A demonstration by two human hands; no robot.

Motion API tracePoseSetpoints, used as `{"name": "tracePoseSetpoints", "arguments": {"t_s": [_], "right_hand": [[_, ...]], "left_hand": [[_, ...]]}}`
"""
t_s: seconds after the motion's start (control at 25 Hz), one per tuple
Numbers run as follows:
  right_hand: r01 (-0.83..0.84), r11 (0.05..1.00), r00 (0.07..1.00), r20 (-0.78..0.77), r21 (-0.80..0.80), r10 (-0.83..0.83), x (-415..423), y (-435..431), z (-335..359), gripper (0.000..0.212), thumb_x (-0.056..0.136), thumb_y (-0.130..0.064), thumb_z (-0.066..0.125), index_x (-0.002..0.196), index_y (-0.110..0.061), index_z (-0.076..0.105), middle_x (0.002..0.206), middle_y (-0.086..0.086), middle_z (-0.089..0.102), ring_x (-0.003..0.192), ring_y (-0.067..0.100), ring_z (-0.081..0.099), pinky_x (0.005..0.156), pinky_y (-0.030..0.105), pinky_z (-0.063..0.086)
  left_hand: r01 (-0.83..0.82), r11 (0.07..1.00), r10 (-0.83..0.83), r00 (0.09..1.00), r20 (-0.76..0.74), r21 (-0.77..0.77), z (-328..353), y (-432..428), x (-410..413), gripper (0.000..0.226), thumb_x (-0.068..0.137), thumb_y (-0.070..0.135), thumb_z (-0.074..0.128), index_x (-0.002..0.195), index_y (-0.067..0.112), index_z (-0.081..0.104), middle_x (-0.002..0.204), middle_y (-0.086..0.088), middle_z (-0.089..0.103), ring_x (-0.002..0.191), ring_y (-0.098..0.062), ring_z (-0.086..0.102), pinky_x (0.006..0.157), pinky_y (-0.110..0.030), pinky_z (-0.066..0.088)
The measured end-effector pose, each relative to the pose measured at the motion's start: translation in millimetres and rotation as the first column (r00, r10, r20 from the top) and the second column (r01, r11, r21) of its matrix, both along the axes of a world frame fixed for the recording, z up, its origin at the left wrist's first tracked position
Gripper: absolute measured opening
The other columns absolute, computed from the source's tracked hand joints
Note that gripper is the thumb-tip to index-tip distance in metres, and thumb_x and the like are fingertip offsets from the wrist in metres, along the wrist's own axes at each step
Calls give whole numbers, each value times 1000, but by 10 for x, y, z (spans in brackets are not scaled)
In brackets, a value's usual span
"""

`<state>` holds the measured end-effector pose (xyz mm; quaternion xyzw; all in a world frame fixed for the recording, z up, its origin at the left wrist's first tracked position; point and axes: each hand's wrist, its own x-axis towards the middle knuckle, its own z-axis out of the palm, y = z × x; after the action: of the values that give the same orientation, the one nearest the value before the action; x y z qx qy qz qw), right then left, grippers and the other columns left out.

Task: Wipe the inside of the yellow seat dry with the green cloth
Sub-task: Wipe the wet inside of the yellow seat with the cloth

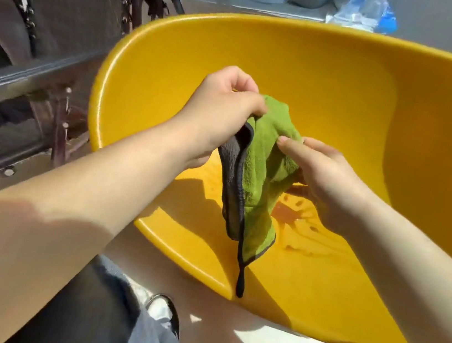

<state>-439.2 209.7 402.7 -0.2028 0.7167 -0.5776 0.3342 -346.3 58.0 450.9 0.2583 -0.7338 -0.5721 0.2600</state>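
The yellow seat (331,93), a large moulded plastic shell, fills the middle and right of the view. Water streaks and droplets glisten on its bottom, under my right hand. The green cloth (262,176), grey on its back with a dark trim and a hanging loop, dangles above the seat's inside. My left hand (221,112) pinches its top edge. My right hand (322,179) grips its right side. The cloth's lower corner hangs free near the seat's front rim.
A dark metal frame with laced fabric (66,18) stands at the left. A blue plastic bag (363,10) and grey containers sit on a ledge behind the seat. My shoe (161,310) and trouser leg are below on the sunlit floor.
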Motion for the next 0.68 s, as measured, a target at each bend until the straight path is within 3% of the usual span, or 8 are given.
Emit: {"name": "tracePoseSetpoints", "arguments": {"t_s": [0.04,0.2,0.28,0.36,0.44,0.48,0.56,0.68], "right_hand": [[-11,999,1000,-22,33,11,-72,60,-41,79,78,-60,77,141,-16,61,124,5,77,106,27,76,80,49,62],[-124,943,973,-150,307,177,-275,307,-252,39,96,-44,71,115,-10,68,102,19,78,70,33,72,48,38,57],[-167,805,941,-152,569,303,-321,378,-472,39,99,-42,67,118,-8,64,100,17,71,67,29,69,43,34,57],[-261,561,878,-48,786,477,-364,431,-678,36,100,-37,59,123,-10,66,102,14,71,82,31,76,57,40,66],[-275,404,825,-2,873,566,-437,486,-781,35,98,-34,53,122,-15,69,101,10,74,88,30,77,66,41,67],[-259,405,823,-19,877,567,-476,501,-794,34,98,-33,51,120,-15,70,98,8,75,85,28,76,65,38,65],[-254,485,851,-45,837,523,-548,502,-821,31,100,-29,47,114,-13,70,95,10,76,76,25,76,61,36,63],[-240,577,878,-79,781,473,-561,447,-829,30,99,-26,47,108,-9,71,96,12,78,69,22,75,52,32,58]], "left_hand": [[8,1000,-9,1000,18,19,-47,-2,-47,19,72,10,73,74,24,60,69,2,56,68,-21,49,63,-35,39],[55,994,-82,946,315,95,-506,7,-185,16,82,8,73,82,22,66,74,-2,60,68,-20,53,63,-33,39],[170,983,-181,797,576,74,-928,99,-175,12,86,11,71,94,19,68,85,-3,64,74,-21,58,63,-29,43],[402,916,-260,597,759,-3,-1391,215,-149,12,90,14,67,102,18,67,101,-3,69,89,-23,64,73,-29,53],[618,768,-203,486,850,-170,-1660,397,-106,23,94,30,63,115,21,67,134,-9,62,121,-28,57,100,-39,51],[675,684,-150,502,852,-277,-1725,492,-72,36,95,42,60,126,24,64,147,-10,51,135,-30,47,108,-44,44],[756,500,-156,559,815,-422,-1765,744,39,58,94,60,50,143,30,53,157,-7,38,144,-31,31,115,-49,35],[873,226,-223,478,850,-431,-1879,1004,225,75,95,68,38,157,26,32,160,-8,32,143,-31,26,116,-49,28]]}}
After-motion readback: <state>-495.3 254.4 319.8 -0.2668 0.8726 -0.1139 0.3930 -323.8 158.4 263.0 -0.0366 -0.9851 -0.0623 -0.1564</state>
